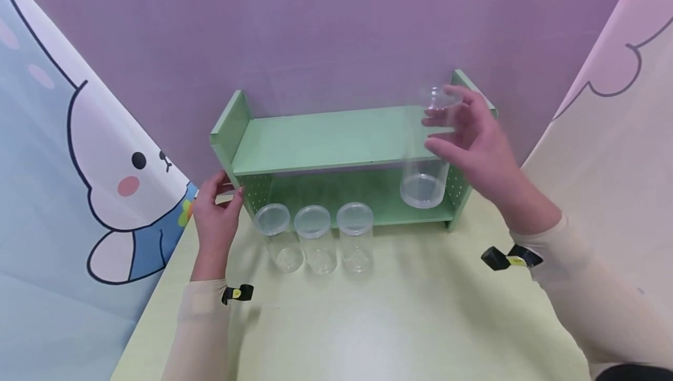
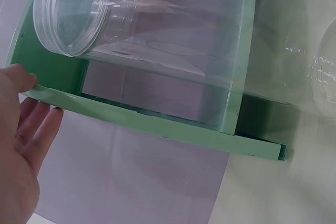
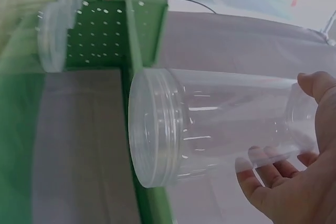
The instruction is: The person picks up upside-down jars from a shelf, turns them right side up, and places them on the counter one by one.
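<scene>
My right hand point(image 1: 481, 147) holds a clear plastic jar point(image 1: 422, 191) in front of the right part of a green two-level shelf point(image 1: 315, 138). Thumb and fingers curl round the jar near its base, and its ridged lid end point(image 3: 152, 127) points down. My left hand point(image 1: 217, 211) pinches the shelf's left side panel point(image 2: 131, 119), thumb on one face and fingers on the other. Three similar clear jars, a left one point(image 1: 272, 220), a middle one point(image 1: 312, 221) and a right one point(image 1: 355, 219), stand upright with lids on top, before the shelf's left half.
The shelf stands on a pale table point(image 1: 336, 322) against a purple backdrop point(image 1: 336, 30). A cartoon-printed cloth point(image 1: 121, 165) hangs on the left, and a pale pink one point(image 1: 620, 153) on the right. The shelf's side panels rise above its upper board.
</scene>
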Tool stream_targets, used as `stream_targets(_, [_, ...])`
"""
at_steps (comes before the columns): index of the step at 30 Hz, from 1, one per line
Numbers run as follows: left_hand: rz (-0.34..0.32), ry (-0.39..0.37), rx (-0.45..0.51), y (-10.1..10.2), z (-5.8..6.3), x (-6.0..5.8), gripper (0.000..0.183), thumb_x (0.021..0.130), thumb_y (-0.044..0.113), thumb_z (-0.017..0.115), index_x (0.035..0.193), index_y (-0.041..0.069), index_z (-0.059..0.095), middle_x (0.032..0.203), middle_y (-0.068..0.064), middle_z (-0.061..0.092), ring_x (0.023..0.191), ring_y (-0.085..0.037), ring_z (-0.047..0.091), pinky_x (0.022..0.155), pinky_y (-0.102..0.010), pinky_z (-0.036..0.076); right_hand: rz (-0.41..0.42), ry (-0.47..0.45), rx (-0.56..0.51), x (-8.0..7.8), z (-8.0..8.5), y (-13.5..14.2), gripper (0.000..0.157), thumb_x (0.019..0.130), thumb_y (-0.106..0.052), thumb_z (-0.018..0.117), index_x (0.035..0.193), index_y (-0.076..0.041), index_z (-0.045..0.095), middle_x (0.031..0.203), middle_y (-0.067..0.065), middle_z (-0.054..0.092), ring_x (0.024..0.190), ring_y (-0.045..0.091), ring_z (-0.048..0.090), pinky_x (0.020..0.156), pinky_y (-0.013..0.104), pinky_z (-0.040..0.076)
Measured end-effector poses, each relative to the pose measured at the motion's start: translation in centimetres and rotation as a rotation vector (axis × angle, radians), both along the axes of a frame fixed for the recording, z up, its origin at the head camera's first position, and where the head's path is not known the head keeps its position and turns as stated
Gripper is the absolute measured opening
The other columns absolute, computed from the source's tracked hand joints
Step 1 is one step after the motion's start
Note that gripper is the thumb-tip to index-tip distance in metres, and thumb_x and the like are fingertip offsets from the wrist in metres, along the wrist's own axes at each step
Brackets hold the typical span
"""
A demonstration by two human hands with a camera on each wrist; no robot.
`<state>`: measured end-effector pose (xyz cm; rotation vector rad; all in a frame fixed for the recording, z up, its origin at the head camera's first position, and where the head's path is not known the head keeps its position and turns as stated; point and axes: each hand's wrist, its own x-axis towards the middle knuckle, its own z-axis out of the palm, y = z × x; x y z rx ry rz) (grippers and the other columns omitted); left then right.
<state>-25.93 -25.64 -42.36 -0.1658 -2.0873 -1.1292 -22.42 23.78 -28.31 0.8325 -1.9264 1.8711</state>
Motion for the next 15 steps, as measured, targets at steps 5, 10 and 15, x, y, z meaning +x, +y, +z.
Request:
stream_targets(5, [0.001,0.023,0.004,-0.1,-0.1,0.1,0.041,0.105,0.023,0.079,0.146,0.021,0.071,0.132,0.0,0.072,0.116,-0.018,0.072,0.084,-0.015,0.058,0.002,-0.011,0.057,1.0,-2.0,-0.2,0.083,0.093,0.017,0.076,0.163,-0.011,0.044,0.136,0.019,0.066,0.126,0.024,0.07,0.1,0.028,0.062])
stream_targets(10, [-0.001,0.032,0.062,0.0,-0.1,0.3,0.037,0.105,0.022,0.078,0.142,0.016,0.072,0.132,0.0,0.073,0.116,-0.02,0.072,0.087,-0.019,0.057,0.004,-0.033,0.062,1.7,-3.3,-0.4,0.086,0.09,0.022,0.074,0.164,-0.01,0.043,0.135,0.023,0.065,0.125,0.027,0.071,0.098,0.03,0.063])
stream_targets(15, [0.026,0.028,0.14,0.8,0.7,1.0,0.029,0.107,0.014,0.074,0.135,0.007,0.073,0.13,-0.005,0.074,0.113,-0.013,0.068,0.086,-0.019,0.054,0.012,-0.046,0.059,2.1,-4.0,-0.6,0.087,0.09,0.023,0.074,0.163,-0.013,0.045,0.136,0.024,0.064,0.121,0.027,0.072,0.098,0.029,0.063])
